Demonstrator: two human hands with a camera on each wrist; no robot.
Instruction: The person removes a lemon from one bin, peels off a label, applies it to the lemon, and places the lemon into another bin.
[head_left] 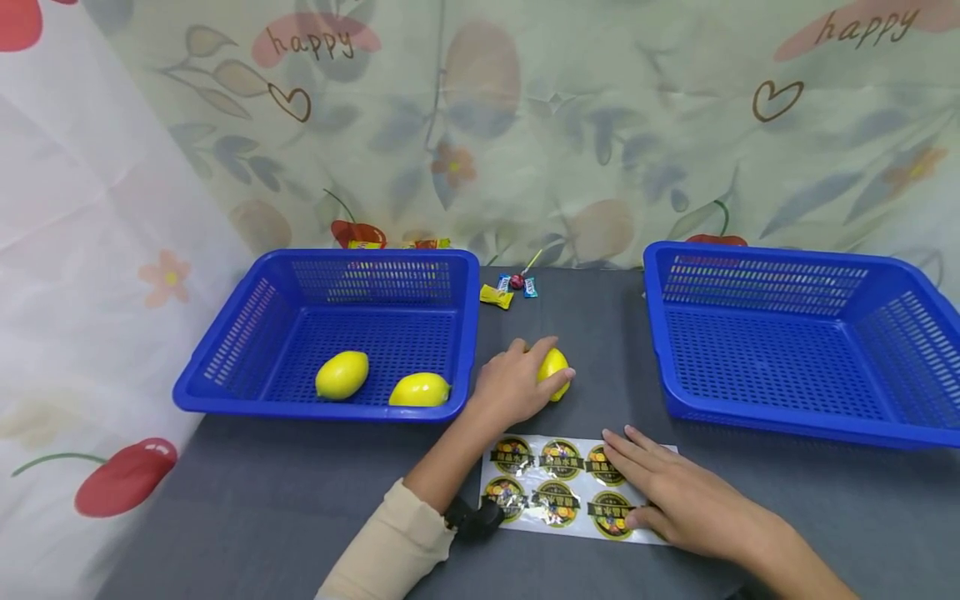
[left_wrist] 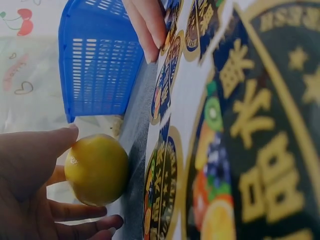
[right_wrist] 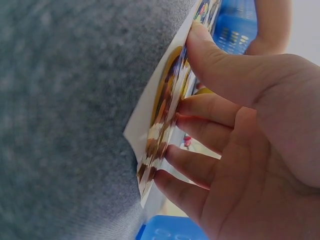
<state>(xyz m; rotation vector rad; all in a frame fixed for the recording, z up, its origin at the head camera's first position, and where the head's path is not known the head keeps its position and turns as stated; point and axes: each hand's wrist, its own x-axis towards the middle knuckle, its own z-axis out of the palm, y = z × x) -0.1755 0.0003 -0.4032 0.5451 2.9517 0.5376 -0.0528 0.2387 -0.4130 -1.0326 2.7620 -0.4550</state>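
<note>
My left hand (head_left: 517, 379) is around a yellow lemon (head_left: 553, 372) on the grey table, right of the left basket. In the left wrist view, the thumb is at one side of the lemon (left_wrist: 97, 170) and the fingers reach along its other side. My right hand (head_left: 678, 492) rests with straight fingers on the right end of a white sheet of round black-and-gold stickers (head_left: 557, 458). In the right wrist view its fingertips touch the sticker sheet (right_wrist: 165, 110). Two more lemons (head_left: 342, 375) lie in the left blue basket (head_left: 285, 408).
Another blue basket (head_left: 780, 425) stands at the right. Behind the left hand lie a yellow-wrapped candy (head_left: 496, 296), a lollipop (head_left: 517, 281) and small blue-wrapped candies (head_left: 530, 287). More wrapped candies (head_left: 431, 244) show behind the left basket, before a patterned curtain (head_left: 555, 125).
</note>
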